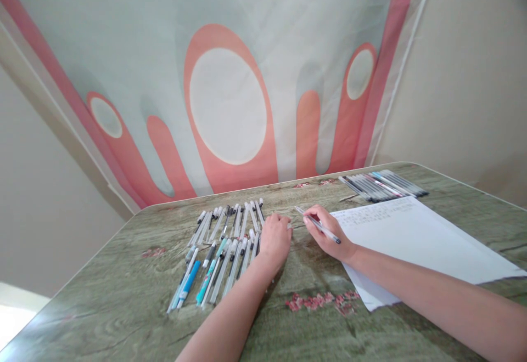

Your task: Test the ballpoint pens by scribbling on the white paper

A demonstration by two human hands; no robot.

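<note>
My right hand [327, 233] is closed round a clear pen [329, 234], whose bare tip points up and left, with a dark end below the fingers. Just left of it, my left hand [276, 236] is low over the table beside the rows of pens, fingers curled; a small pale piece shows at its fingertips, too small to name. Capped clear pens [242, 219] lie in an upper row to its left, and a lower row holds more pens, among them a blue pen [190, 281] and a teal patterned pen [206, 281].
A white sheet of paper [415, 241] with faint writing at its top lies under my right forearm. Beyond it, another row of pens [382, 185] sits near the table's far edge. The wooden-patterned table [123, 290] meets a printed cloth [230, 104] behind.
</note>
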